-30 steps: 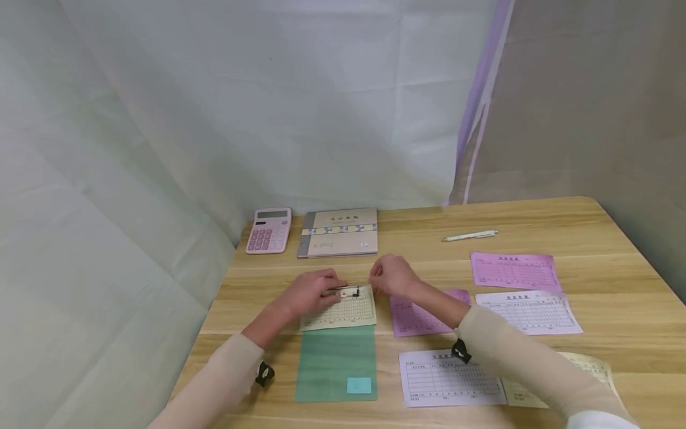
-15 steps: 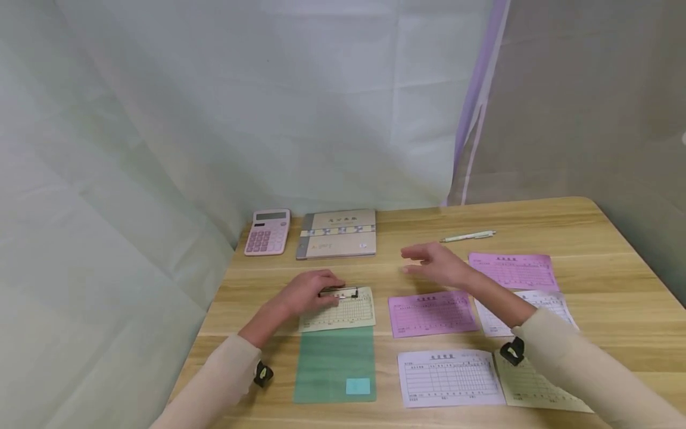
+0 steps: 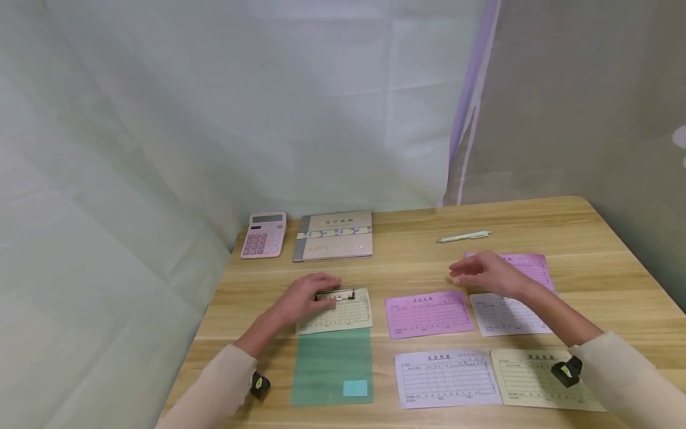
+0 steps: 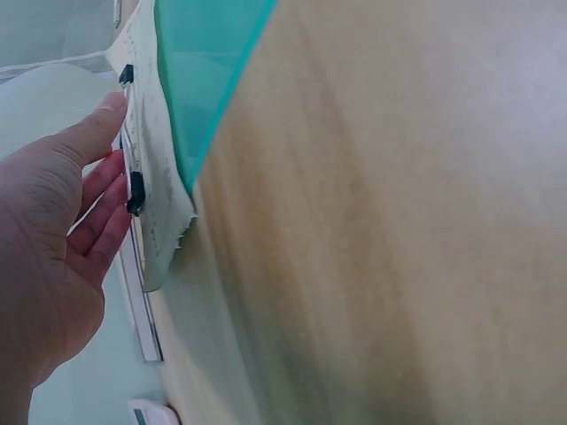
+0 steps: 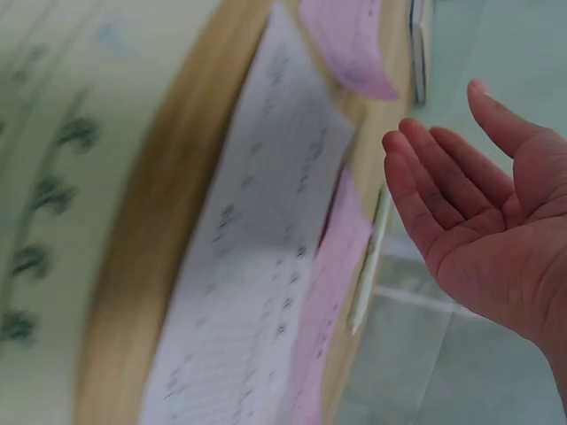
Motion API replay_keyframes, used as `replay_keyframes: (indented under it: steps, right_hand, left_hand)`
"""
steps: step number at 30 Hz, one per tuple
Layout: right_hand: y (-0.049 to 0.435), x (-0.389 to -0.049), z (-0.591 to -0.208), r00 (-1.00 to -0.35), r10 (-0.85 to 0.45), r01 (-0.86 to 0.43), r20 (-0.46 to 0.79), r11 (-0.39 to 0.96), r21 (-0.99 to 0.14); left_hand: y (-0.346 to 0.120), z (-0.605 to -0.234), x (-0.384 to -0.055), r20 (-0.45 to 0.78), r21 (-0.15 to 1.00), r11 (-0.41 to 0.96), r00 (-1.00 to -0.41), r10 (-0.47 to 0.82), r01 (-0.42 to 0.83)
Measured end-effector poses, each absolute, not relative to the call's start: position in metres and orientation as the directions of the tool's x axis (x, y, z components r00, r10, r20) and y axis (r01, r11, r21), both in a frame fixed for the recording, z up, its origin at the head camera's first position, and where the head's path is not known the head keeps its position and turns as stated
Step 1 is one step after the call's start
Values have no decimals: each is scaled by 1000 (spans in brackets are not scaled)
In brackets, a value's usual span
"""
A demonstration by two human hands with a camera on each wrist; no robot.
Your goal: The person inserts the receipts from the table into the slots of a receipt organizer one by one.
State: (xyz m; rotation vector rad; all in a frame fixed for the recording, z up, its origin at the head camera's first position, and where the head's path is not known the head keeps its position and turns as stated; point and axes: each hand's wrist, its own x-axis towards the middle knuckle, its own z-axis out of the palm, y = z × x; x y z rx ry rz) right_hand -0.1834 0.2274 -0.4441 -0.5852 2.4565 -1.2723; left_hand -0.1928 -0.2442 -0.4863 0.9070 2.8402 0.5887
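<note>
A green clipboard (image 3: 332, 366) lies on the table, with a pale yellow printed form (image 3: 343, 313) under the metal clip (image 3: 334, 295) at its top. My left hand (image 3: 308, 300) grips the clip's left part, fingers along the top edge and thumb on the near side. In the left wrist view, thumb and fingertips of that hand (image 4: 71, 204) meet the clip between its black end pieces. My right hand (image 3: 490, 274) is held above the far right forms, fingers parted and nothing in it. Beneath it are a pink form (image 3: 533, 268) and a white form (image 3: 509, 316).
Another pink form (image 3: 429, 316) lies right of the clipboard. Nearer to me are a white form (image 3: 447, 381) and a yellow form (image 3: 536, 381), side by side. A calculator (image 3: 264, 235), a ledger book (image 3: 334, 235) and a pen (image 3: 463, 236) lie toward the back edge.
My right hand has left the clipboard's top right corner and moved right, over the farther forms, its fingers spreading. The left hand has stayed at the clip.
</note>
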Motion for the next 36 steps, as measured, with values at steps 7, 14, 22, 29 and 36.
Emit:
replay_keyframes:
  steps: [7,14,22,29,36]
  right_hand:
    - [233,-175,-459,-872,-487,-258,-46,538,-803]
    - [227,-170,-467,-886,-464,-331,16,606,-723]
    - [222,-167,-469,-909,-413,-319,50,614,-722]
    - [221,-169,-467,-920,-389,-292,52,589,-754]
    - [217,-171,-468,-933,-359,-204,-12,559,-804]
  left_hand:
    - [-245,-492,-188,33,468,724,-829,558,506]
    - [-244,-494,-187,53,484,722,-839,541,496]
    - [-244,-497,-188,83,475,706,-826,558,525]
    - [-243,-497,-188,89,469,704,-822,562,533]
    - [-243,-498,-189,100,435,706,-809,579,559]
